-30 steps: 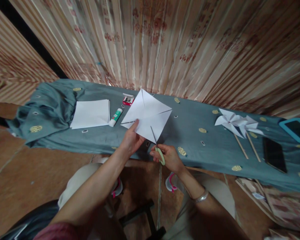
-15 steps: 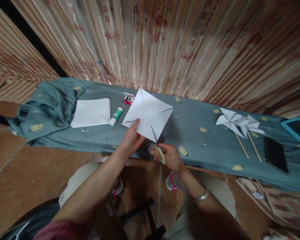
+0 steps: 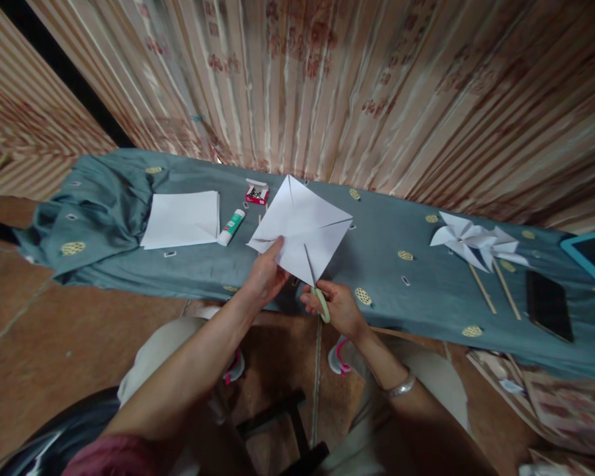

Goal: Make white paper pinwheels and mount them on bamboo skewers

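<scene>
While pinching the white paper square point(image 3: 310, 221) by its near left edge with the left hand point(image 3: 268, 274) — with thumb on top, fingers mostly tucked out of sight — working the green-handled scissors point(image 3: 321, 305) in at the near corner with the right hand point(image 3: 340, 309). So basically cutting the near slit, judging by slits already showing at the far, left and right corners.

Gripping the handles in the right hand, pointing the blades toward the middle of the sheet. Not being able to tell the blade gap or the exact depth of the cut from up here, sorry.

Holding all this over the cloth-covered table point(image 3: 377, 277), between the glue stick point(image 3: 231, 227) on the left and a couple of paper pinwheels point(image 3: 459, 239) on the right. Also seeing a little red box point(image 3: 256, 193) just off to the far left.

Probably calling for a gentle squeeze along a straight line, stopping short of the centre like the other three cuts — plus needing a firm left pinch, to stop the sheet flopping mid-snip.
</scene>
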`<state>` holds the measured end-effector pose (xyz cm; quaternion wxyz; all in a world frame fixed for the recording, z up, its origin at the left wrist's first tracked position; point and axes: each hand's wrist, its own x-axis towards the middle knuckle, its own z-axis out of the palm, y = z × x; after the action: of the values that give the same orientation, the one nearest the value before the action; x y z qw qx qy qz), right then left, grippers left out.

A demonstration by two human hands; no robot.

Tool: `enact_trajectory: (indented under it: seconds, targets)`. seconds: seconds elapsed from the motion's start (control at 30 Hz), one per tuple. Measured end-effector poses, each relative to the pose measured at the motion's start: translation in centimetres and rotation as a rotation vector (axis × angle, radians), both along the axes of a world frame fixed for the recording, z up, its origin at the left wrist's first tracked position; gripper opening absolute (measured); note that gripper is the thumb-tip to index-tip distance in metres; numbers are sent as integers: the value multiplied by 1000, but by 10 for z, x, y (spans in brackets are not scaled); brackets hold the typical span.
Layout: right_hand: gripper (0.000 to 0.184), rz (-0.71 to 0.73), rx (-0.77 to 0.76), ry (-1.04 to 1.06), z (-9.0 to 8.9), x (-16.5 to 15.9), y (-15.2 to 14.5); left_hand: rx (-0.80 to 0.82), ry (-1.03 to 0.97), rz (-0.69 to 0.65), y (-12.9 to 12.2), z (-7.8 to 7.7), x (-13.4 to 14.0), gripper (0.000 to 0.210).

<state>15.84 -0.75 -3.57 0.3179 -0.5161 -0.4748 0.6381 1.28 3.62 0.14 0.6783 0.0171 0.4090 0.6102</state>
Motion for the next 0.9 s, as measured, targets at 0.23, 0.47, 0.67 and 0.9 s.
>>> enact_trajectory:
  seconds: [0.23, 0.47, 0.67, 0.9]
  targets:
    - [42, -2, 21, 1, -3, 0, 1, 20, 14, -17, -1, -2, 1, 27]
    - [41, -21, 10, 25, -2, -1, 1, 38, -9, 0, 0, -5, 0, 24]
    - [42, -30, 11, 14, 1, -1, 1, 17, -8, 4, -1, -3, 0, 25]
    - [43, -27, -10, 14, 5, -2, 1, -12, -25, 3, -2, -2, 0, 28]
